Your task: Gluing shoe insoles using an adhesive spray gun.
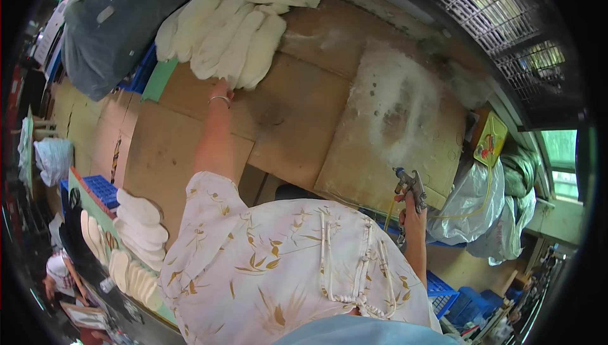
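Cream-white shoe insoles lie in overlapping rows at the far left of the cardboard-covered table. My left arm is stretched out to them. At the near end of one insole, my left hand pinches its tip, the fingertips partly hidden there. On the right, my right hand is wrapped round a spray gun with a yellow hose. The gun is held over the table's near right edge, its nozzle toward the left.
A cardboard sheet with white residue covers the table's right side. Beyond it stand a yellow container and plastic bags. A dark bag sits far left. More insoles lie near left; another person is beyond.
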Demonstrator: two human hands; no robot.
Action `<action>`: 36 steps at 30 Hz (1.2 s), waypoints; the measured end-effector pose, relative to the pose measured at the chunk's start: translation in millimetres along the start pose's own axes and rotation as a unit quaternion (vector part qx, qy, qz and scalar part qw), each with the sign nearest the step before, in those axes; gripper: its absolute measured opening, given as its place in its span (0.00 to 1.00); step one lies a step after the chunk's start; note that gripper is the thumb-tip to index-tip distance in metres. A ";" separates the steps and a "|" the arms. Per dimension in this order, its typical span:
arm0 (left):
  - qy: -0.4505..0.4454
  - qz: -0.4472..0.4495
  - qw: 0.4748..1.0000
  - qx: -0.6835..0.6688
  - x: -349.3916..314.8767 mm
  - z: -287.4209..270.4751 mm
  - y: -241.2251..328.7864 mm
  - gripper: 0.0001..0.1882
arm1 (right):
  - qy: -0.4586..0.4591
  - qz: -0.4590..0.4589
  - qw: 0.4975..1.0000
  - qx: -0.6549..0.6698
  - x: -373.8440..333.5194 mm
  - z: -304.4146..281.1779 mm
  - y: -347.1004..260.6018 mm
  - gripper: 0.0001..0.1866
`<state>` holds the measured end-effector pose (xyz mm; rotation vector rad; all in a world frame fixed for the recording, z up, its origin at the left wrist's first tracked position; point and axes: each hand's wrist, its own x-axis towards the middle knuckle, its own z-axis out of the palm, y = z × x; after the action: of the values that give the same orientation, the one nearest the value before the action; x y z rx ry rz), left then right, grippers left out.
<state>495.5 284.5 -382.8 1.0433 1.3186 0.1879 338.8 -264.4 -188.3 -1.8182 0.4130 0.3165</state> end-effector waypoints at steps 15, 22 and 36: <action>-0.364 0.142 0.888 -0.244 -107.1 96.2 147.0 0.04 | 0.061 0.043 0.997 0.025 11.5 7.8 -4.3 0.12; -0.496 0.194 0.831 -0.160 -237.8 249.9 134.2 0.04 | 0.109 -0.004 0.992 0.067 -0.4 -13.7 17.2 0.12; -0.399 -0.104 0.911 -0.024 -304.1 221.7 -241.1 0.08 | 0.180 0.031 0.979 0.088 -52.7 -59.0 48.0 0.11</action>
<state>487.9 -162.1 -365.6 0.7928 0.6565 -0.3430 270.8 -327.0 -191.4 -1.6913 0.7278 -0.0117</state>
